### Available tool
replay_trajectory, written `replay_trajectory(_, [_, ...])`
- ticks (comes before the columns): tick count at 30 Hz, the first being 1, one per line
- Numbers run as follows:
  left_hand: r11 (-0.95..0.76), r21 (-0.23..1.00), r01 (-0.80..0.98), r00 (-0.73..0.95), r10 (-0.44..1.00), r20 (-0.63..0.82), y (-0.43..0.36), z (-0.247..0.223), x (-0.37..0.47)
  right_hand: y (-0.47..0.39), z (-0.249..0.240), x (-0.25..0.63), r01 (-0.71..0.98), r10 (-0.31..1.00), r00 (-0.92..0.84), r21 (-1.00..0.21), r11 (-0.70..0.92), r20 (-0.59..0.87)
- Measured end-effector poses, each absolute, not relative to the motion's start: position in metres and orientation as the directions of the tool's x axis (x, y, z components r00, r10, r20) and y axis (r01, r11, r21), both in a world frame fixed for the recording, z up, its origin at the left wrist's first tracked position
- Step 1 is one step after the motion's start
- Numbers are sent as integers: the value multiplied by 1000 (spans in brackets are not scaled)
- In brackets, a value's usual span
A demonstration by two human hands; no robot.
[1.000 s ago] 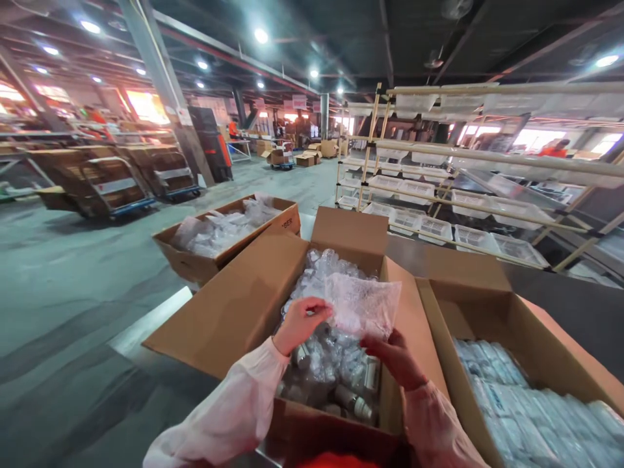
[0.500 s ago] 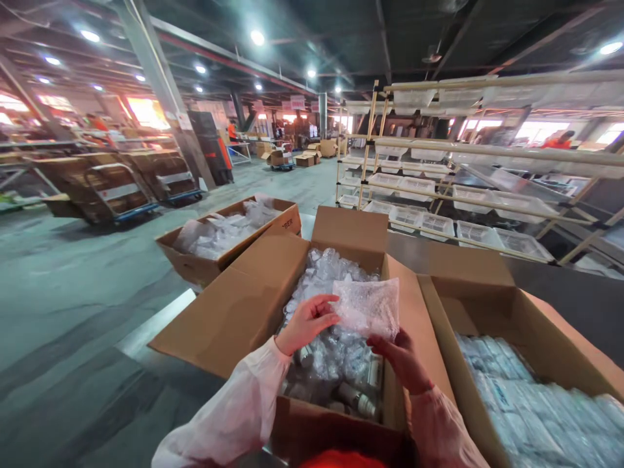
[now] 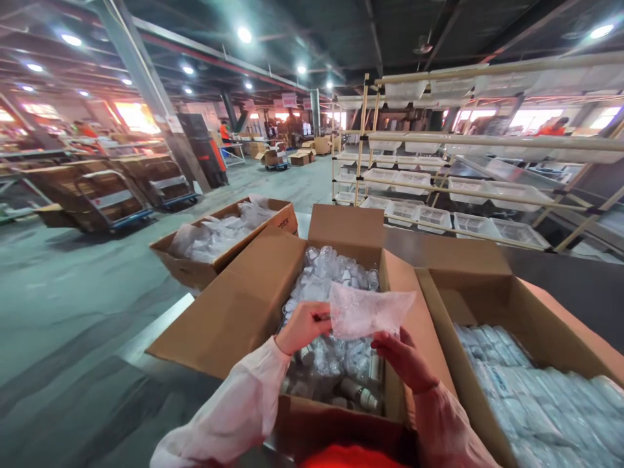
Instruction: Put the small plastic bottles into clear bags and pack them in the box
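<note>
A translucent bubble-wrap bag [image 3: 368,313] is held up above an open cardboard box [image 3: 341,411]. My left hand [image 3: 303,327] is closed at its left edge, fingertips partly behind it. My right hand [image 3: 405,359] grips the lower right edge, with the fingers bent. Below the hands, the box holds many clear-wrapped small bottles [image 3: 324,266]. A few white and grey bottles [image 3: 358,393] lie loose near the front wall. What is inside the bag, if anything, I cannot make out.
On the right stands another open carton [image 3: 468,296] with rows of wrapped packs [image 3: 541,403]. A third carton [image 3: 182,263] at the left holds clear bags [image 3: 219,234]. Behind are a rack [image 3: 361,149] with white baskets [image 3: 468,192] and loaded trolleys [image 3: 114,201].
The bag has turned, its right end now stretching further right. My left fingers have closed in on its left edge; my right hand has shifted slightly along the lower edge.
</note>
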State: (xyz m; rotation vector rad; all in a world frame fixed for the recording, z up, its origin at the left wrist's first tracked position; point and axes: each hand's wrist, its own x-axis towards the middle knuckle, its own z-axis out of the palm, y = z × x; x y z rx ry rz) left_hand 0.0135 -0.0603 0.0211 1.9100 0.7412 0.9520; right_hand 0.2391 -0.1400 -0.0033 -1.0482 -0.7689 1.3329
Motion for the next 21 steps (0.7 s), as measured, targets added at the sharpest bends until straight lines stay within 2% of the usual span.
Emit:
replay_trajectory(5, [-523,827,209,646,708,285,-63,26,16,-141,-16,232,-409,979,166,-912,-40,-117])
replay_trajectory(10, [-460,830,315,597,776,203,-58,22,22,-145,-35,218,-309,995,95,-951,6,-25])
replay_trajectory(16, [-343,909,238,671,734,102,-57,19,25,-158,-12,249,-165,931,-355,-986,28,86])
replay_trajectory(19, [-512,780,361,748,658,86,-60,12,39,-159,-1,253,-58,918,-397,-998,-4,20])
replay_trajectory(21, [-642,636,429,790,607,79,-65,6,50,-157,-3,248,68,951,-310,-998,12,-10])
